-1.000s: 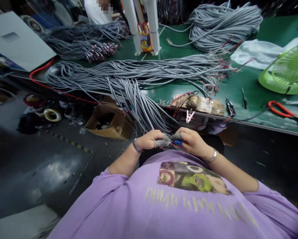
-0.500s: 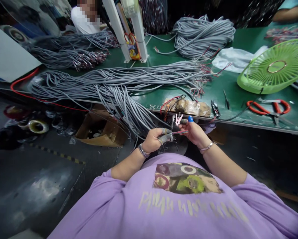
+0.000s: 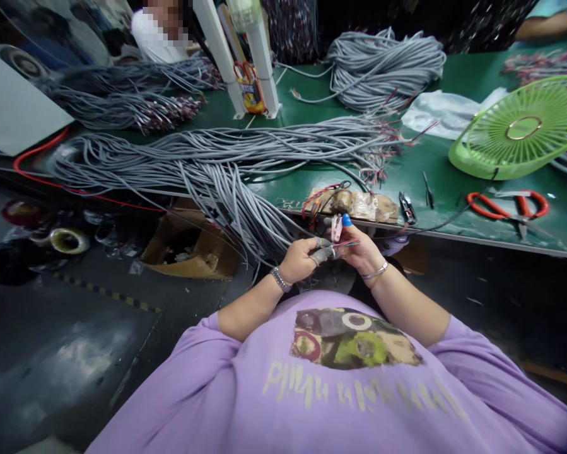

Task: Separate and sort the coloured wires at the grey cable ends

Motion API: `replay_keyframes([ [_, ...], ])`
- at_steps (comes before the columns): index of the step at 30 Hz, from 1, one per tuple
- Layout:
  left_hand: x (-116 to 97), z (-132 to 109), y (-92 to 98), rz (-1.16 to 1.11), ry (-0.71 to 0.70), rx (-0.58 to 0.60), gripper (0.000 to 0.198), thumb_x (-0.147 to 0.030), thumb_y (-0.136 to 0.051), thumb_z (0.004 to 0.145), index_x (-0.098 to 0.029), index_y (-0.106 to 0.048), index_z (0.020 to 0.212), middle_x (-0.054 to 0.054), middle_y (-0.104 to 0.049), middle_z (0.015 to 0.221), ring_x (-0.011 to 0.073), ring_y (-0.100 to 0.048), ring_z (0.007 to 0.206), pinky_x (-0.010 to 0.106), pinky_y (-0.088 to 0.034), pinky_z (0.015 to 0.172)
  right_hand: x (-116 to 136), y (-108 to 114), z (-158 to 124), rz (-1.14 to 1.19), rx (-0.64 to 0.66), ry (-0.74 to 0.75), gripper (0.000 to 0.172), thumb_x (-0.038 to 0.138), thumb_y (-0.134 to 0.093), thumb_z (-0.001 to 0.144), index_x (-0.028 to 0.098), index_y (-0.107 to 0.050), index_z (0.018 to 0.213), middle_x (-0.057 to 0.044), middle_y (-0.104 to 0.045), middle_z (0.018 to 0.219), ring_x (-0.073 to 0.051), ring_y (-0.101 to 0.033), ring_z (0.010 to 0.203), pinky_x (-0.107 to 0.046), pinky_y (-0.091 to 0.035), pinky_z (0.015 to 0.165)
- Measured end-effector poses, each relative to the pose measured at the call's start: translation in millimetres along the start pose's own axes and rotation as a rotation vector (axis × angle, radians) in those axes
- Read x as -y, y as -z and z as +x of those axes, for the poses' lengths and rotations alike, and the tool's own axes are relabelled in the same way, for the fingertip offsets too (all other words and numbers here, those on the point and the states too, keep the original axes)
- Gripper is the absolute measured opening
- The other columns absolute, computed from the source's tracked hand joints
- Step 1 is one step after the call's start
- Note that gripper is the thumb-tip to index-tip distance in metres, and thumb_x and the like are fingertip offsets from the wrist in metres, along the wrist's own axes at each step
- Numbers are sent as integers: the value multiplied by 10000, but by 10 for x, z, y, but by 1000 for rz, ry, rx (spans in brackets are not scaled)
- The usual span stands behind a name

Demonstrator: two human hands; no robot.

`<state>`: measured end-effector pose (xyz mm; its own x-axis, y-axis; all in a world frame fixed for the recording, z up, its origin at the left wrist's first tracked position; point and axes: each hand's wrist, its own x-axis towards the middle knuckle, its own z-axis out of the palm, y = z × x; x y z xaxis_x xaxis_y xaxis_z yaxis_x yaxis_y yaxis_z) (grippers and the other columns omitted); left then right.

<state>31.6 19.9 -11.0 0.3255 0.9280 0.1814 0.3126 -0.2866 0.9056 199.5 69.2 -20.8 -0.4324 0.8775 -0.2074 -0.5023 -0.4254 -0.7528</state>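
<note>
Item: coloured wires (image 3: 350, 243), just right of frame centre. Left hand (image 3: 299, 260): grip closed at their base. Right hand (image 3: 362, 251): part-curled at the pink clip (image 3: 337, 231), its hold unclear. Step, apparently: working wires beside clip; next move calls for steady left pinch.

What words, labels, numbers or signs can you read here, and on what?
None legibly.
Purple shirt: large stylised lettering, upside down, unreadable.
Yellow-and-black packet between white posts: lettering too small and blurred.
Green bench, front edge: pale marks, too blurred.
</note>
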Motion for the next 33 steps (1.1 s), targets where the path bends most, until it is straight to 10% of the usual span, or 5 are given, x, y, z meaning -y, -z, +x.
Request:
replay_keyframes([
  [33,-14,-533,225,405,-289,-11,273,-402,-552,917,-190,-719,874,41,-694,698,146,-602,668,298,-429,722,-127,226,-370,-74,34,-188,541,721,-602,773,181,-620,794,-7,-618,645,-99,-511,487,-229,-435,457],
])
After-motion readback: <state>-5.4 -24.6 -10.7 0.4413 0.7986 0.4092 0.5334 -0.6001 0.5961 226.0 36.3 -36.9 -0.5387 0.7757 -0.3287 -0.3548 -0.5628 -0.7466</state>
